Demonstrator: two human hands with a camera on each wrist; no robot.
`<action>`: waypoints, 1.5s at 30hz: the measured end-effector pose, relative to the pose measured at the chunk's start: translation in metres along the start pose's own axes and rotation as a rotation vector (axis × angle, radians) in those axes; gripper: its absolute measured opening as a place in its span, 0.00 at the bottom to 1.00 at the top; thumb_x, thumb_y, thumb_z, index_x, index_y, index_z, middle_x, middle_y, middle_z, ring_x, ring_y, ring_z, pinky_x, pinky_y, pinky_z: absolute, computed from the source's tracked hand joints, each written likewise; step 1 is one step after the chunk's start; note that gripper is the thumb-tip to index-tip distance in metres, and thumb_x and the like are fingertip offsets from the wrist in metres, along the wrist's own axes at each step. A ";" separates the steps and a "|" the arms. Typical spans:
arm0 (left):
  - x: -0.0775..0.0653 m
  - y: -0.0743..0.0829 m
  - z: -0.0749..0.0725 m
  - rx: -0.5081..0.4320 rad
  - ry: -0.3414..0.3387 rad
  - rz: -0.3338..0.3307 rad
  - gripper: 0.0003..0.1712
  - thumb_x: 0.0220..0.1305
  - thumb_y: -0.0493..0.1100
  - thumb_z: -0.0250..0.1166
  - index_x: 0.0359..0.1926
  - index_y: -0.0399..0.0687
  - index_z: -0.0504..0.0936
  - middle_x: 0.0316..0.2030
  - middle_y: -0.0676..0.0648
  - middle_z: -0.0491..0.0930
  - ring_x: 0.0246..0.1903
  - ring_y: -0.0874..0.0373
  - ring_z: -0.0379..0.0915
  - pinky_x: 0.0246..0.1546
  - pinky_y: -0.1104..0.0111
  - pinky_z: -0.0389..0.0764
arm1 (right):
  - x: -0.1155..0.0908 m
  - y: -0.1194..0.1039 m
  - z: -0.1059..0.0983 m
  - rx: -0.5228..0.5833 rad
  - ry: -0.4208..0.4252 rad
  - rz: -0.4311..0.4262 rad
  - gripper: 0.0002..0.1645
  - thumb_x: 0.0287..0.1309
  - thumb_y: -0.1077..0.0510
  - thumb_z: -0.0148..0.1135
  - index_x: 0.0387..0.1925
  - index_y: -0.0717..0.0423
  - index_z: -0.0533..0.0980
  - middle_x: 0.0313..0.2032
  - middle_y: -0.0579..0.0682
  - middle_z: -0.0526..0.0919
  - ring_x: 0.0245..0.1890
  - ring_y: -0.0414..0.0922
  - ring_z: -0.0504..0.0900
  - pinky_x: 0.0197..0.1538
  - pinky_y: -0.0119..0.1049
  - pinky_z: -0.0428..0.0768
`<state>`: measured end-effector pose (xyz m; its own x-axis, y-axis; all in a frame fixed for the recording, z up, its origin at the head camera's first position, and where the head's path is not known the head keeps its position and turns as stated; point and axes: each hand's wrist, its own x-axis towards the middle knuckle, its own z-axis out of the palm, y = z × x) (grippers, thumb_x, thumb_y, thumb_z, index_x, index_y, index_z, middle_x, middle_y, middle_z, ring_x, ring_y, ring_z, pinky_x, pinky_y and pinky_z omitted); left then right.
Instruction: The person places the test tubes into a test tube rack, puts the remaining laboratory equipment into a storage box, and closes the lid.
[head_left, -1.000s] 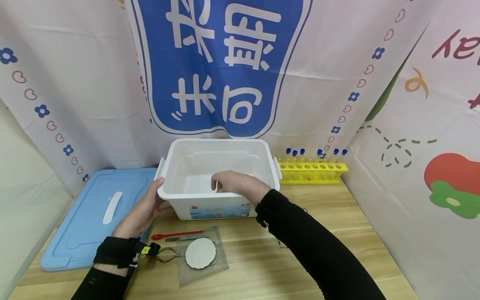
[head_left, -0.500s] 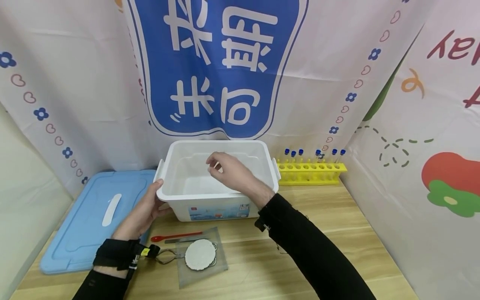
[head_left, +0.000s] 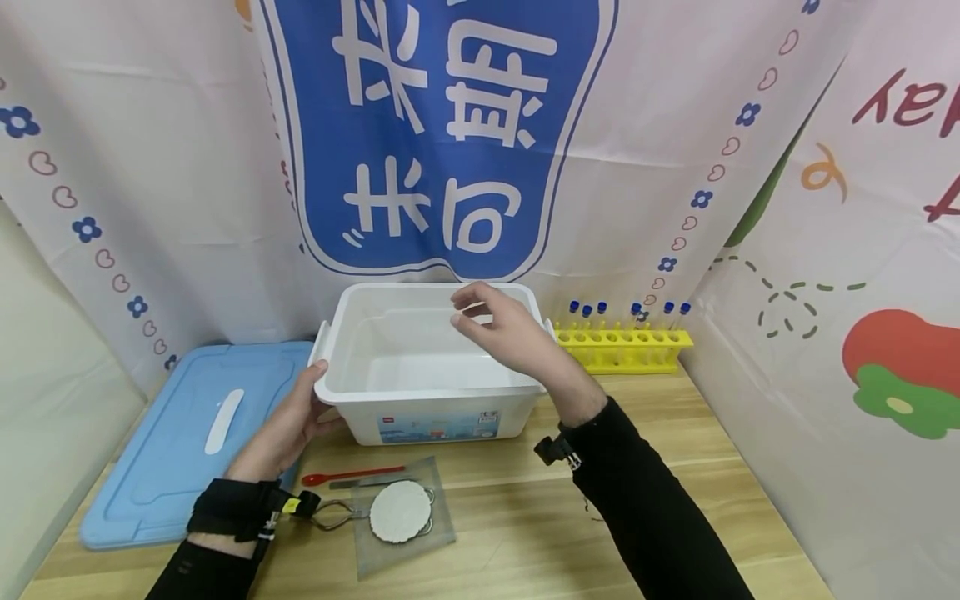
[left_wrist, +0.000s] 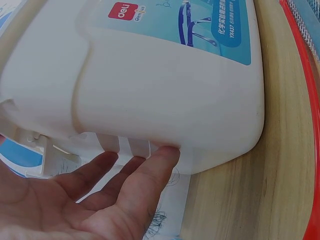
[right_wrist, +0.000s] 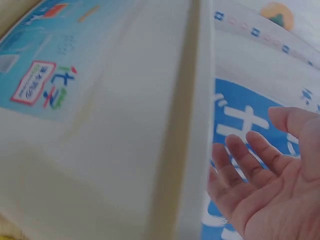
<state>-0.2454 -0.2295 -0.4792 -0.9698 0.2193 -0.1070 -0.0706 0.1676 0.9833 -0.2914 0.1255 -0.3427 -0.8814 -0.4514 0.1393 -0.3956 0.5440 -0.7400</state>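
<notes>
A white plastic storage box point(head_left: 517, 419) with a blue picture label stands against the back curtain. In the head view my left hand point(head_left: 287, 421) holds its left front corner, thumb on the rim. The left wrist view shows the fingertips of that hand point(left_wrist: 120, 197) touching the box's side wall point(left_wrist: 140, 95) below the handle. My right hand point(head_left: 506, 329) hovers over the right part of the box opening, its fingers loosely bent and nothing between them. Seen from the right wrist, its palm point(right_wrist: 270, 195) is bare beside the rim.
Left of the box lies a blue lid point(head_left: 172, 467). In front are a wire gauze point(head_left: 375, 554) with a white round centre point(head_left: 401, 510), metal loops point(head_left: 330, 514), a red spoon point(head_left: 315, 479) and a grey strip point(head_left: 367, 481). A yellow test-tube rack point(head_left: 622, 337) with blue-capped tubes stands right.
My right hand has come up out of the box and moved to the right, its fingers opening out. The left hand and the box have stayed in place.
</notes>
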 end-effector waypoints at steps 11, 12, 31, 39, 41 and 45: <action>0.000 -0.001 0.001 0.003 -0.006 0.014 0.49 0.94 0.75 0.31 0.98 0.51 0.46 0.86 0.30 0.64 0.83 0.43 0.70 0.79 0.35 0.80 | -0.025 0.018 -0.024 0.073 0.087 0.048 0.28 0.92 0.51 0.62 0.81 0.59 0.74 0.78 0.62 0.81 0.83 0.62 0.79 0.88 0.62 0.78; 0.000 -0.001 0.001 0.003 -0.007 0.015 0.49 0.94 0.75 0.30 0.98 0.51 0.46 0.86 0.30 0.64 0.84 0.41 0.69 0.79 0.35 0.80 | -0.027 0.020 -0.026 0.081 0.100 0.053 0.28 0.92 0.52 0.62 0.81 0.58 0.74 0.78 0.61 0.81 0.83 0.62 0.79 0.88 0.62 0.78; -0.001 0.001 0.003 -0.005 0.003 0.014 0.51 0.92 0.76 0.31 0.98 0.51 0.45 0.86 0.28 0.64 0.86 0.31 0.64 0.81 0.26 0.76 | -0.060 0.068 -0.039 0.204 0.245 0.250 0.40 0.94 0.42 0.55 0.93 0.54 0.61 0.93 0.59 0.62 0.95 0.63 0.58 0.94 0.71 0.61; -0.002 0.001 0.002 -0.015 -0.005 0.026 0.49 0.94 0.74 0.31 0.98 0.51 0.44 0.87 0.29 0.63 0.89 0.27 0.61 0.82 0.26 0.76 | -0.069 0.084 -0.037 0.227 0.251 0.339 0.45 0.94 0.39 0.56 0.96 0.49 0.54 0.96 0.57 0.55 0.96 0.63 0.57 0.93 0.74 0.62; -0.002 0.001 0.003 -0.015 -0.004 0.025 0.49 0.94 0.74 0.31 0.98 0.51 0.44 0.87 0.29 0.63 0.88 0.27 0.61 0.82 0.25 0.75 | -0.070 0.089 -0.035 0.238 0.237 0.351 0.47 0.93 0.39 0.57 0.96 0.49 0.52 0.96 0.58 0.54 0.96 0.64 0.57 0.92 0.74 0.63; -0.002 0.002 0.003 -0.015 -0.005 0.024 0.49 0.94 0.74 0.31 0.98 0.51 0.44 0.88 0.28 0.62 0.89 0.26 0.60 0.82 0.25 0.75 | -0.073 0.102 -0.030 0.275 0.195 0.366 0.50 0.92 0.40 0.58 0.97 0.50 0.48 0.96 0.61 0.50 0.95 0.66 0.57 0.92 0.72 0.65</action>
<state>-0.2427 -0.2265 -0.4774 -0.9700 0.2278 -0.0845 -0.0514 0.1476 0.9877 -0.2752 0.2353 -0.4081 -0.9920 -0.1106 -0.0614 0.0089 0.4238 -0.9057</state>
